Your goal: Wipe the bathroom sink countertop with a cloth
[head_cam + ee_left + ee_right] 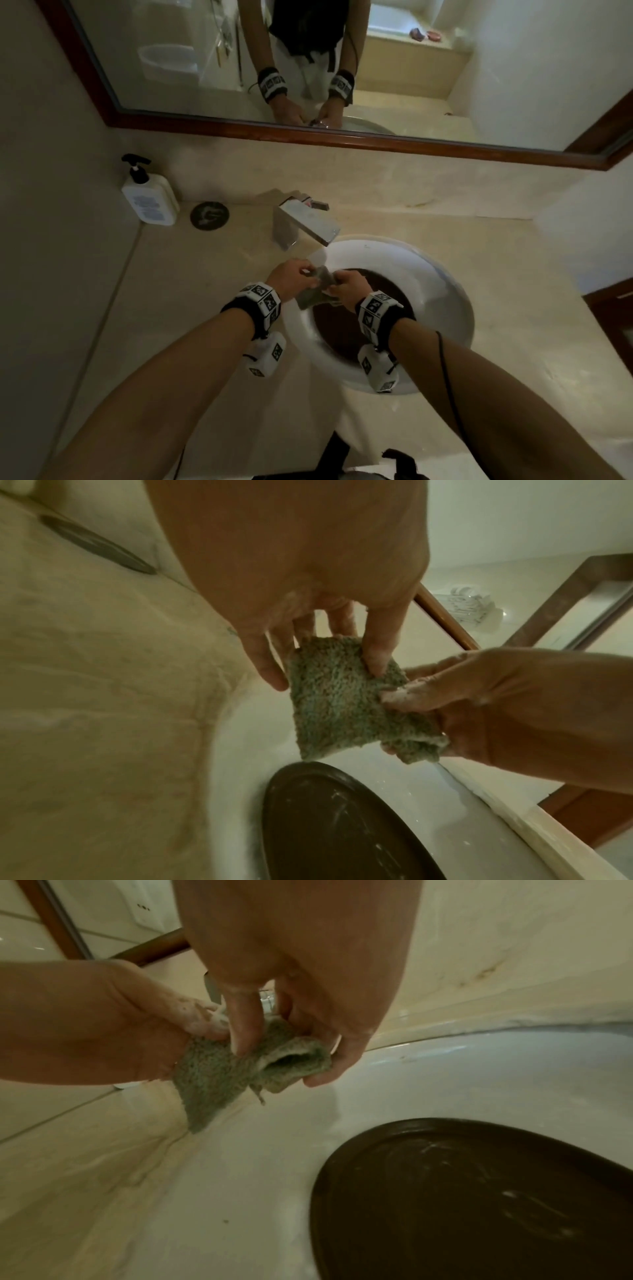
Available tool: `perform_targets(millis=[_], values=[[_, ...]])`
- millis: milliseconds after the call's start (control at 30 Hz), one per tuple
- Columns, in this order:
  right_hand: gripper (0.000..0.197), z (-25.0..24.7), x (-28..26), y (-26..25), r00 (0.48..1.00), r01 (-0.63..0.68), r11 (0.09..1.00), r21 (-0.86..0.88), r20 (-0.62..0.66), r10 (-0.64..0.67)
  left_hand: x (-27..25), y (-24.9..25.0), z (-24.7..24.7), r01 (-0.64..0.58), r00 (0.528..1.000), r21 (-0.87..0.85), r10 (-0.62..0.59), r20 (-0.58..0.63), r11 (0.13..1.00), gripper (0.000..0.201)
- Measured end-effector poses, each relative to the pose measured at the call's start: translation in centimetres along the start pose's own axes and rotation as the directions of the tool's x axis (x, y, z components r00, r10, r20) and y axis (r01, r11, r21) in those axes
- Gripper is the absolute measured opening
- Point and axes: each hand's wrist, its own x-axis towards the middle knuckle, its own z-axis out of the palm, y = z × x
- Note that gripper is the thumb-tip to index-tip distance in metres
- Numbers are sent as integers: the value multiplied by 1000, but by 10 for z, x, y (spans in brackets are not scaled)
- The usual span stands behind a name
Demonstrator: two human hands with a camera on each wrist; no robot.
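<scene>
A small grey-green terry cloth (320, 286) (342, 704) (219, 1077) hangs folded between both hands above the left rim of the white round sink (442, 274). My left hand (291, 277) (325, 658) pinches the cloth's upper edge with thumb and fingers. My right hand (346, 286) (274, 1042) grips its other side, fingers curled round a fold; in the left wrist view the right hand (479, 696) shows soap foam on its fingers. The beige marble countertop (205, 308) spreads round the sink.
A chrome faucet (305, 224) stands just behind the hands. A white pump bottle (149, 195) and a dark round disc (209, 215) sit at the back left corner. The sink's dark brown bottom (479, 1204) lies below. A wood-framed mirror (308, 68) covers the back wall.
</scene>
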Motion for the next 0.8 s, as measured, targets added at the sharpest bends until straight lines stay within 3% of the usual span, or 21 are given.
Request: perform_targets(millis=[133,200,367,467,600,800], values=[[5,-21,-5,20,1000,0,1000,-10,-13,0,5,17,25,-11,1000,65,10,17,998,7],[4,-30,-6,30,1000,-21,1000,-8,-22,21,7,23,39,-3,1000,86,1,13,996,15],[9,-49,-5,61,998,-59,998,13,-20,60,15,34,73,35,998,149,-43,49,988,13],[23,-55,1,78,996,-93,990,-103,2,93,20,35,88,91,993,196,-103,53,976,28],[62,-61,7,97,990,-133,944,-301,11,142,24,31,94,160,985,241,-171,27,957,54],[78,-70,23,120,989,-141,915,-377,-6,150,36,20,94,161,980,369,-191,46,915,72]])
